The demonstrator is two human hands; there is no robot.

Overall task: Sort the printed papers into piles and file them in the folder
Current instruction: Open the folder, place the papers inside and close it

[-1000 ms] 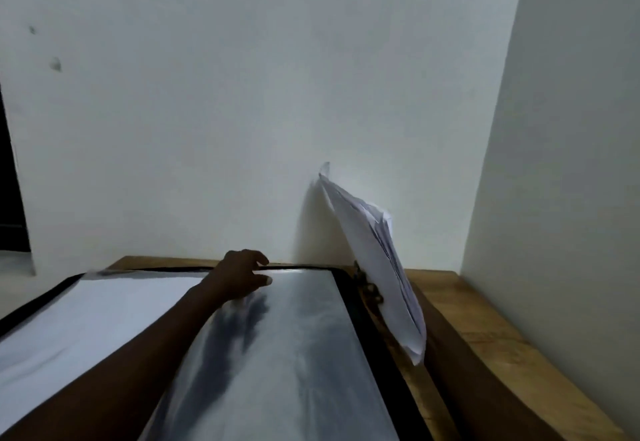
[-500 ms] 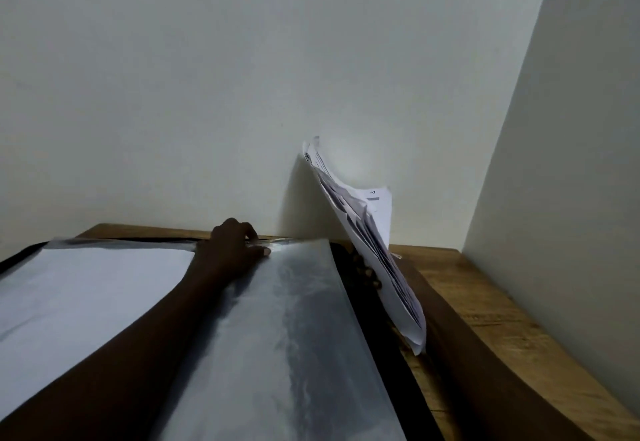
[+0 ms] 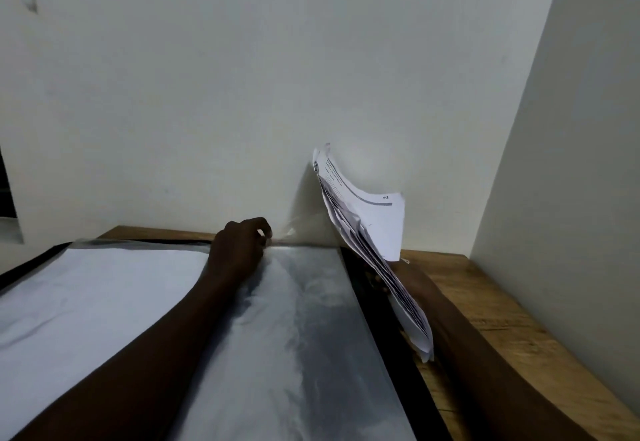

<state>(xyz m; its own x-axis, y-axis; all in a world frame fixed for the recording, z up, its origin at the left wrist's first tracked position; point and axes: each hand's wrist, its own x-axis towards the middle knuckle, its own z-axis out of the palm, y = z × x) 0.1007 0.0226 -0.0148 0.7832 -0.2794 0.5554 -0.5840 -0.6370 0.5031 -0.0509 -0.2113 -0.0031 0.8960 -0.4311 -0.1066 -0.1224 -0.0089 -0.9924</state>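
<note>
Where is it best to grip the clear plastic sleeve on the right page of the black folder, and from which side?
At its far edge by the wall, pinched from above. The clear plastic sleeve lies flat; only there its film lifts free, where the left hand pinches it.

The right hand (image 3: 410, 275) is almost all hidden behind the papers (image 3: 377, 233), so its grip cannot be told. The print on the papers is too small to read. The folder (image 3: 384, 319) is cut off by the bottom and left edges. The left forearm covers part of its sleeve (image 3: 311, 319).
</note>
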